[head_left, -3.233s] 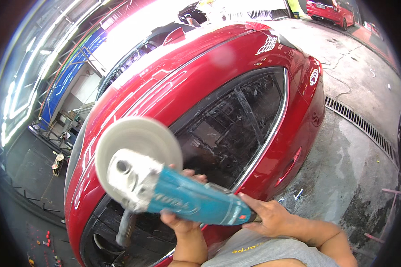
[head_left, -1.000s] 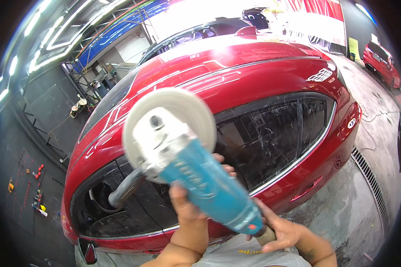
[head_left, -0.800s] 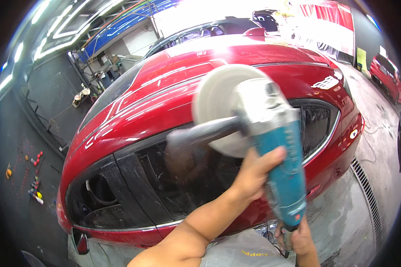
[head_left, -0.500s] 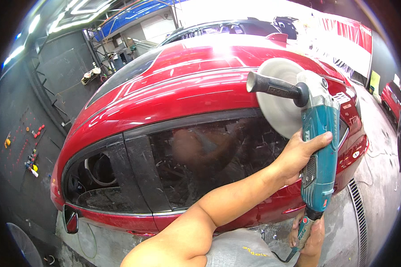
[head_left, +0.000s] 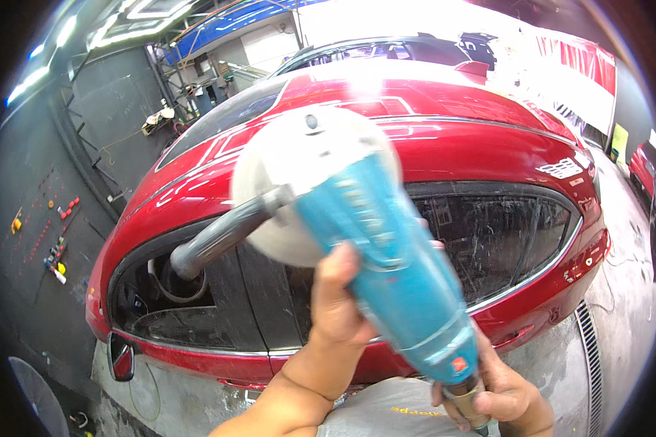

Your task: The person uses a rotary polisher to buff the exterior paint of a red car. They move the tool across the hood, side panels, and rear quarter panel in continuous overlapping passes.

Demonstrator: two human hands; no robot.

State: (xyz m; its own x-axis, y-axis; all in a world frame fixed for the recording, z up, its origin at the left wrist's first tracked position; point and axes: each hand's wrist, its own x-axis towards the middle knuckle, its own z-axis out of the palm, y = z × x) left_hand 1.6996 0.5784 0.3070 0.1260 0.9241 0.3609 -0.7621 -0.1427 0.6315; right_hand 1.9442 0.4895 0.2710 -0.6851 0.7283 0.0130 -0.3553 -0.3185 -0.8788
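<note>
A teal car polisher point(head_left: 393, 262) with a pale round pad point(head_left: 277, 240) and a black side handle point(head_left: 222, 237) is held up in front of a red car point(head_left: 474, 153). My left hand point(head_left: 340, 298) is closed round the middle of its body, thumb on the near side. At the tool's rear end, my right hand point(head_left: 506, 390) wraps the grip where the cord leaves. The pad lies over the roof edge and side windows from here; whether it touches the car I cannot tell. The tool is slightly blurred.
The car's wing mirror point(head_left: 122, 357) sticks out at the lower left. A floor drain grate point(head_left: 590, 357) runs along the right. Tools hang on the dark wall point(head_left: 36, 240) at the left. Behind stands a dark car point(head_left: 372, 54), and another red car point(head_left: 643, 167) is at the far right.
The polisher has swung left and nearer to me, its pad moving from the car's rear side toward the middle. Both hands have kept their hold.
</note>
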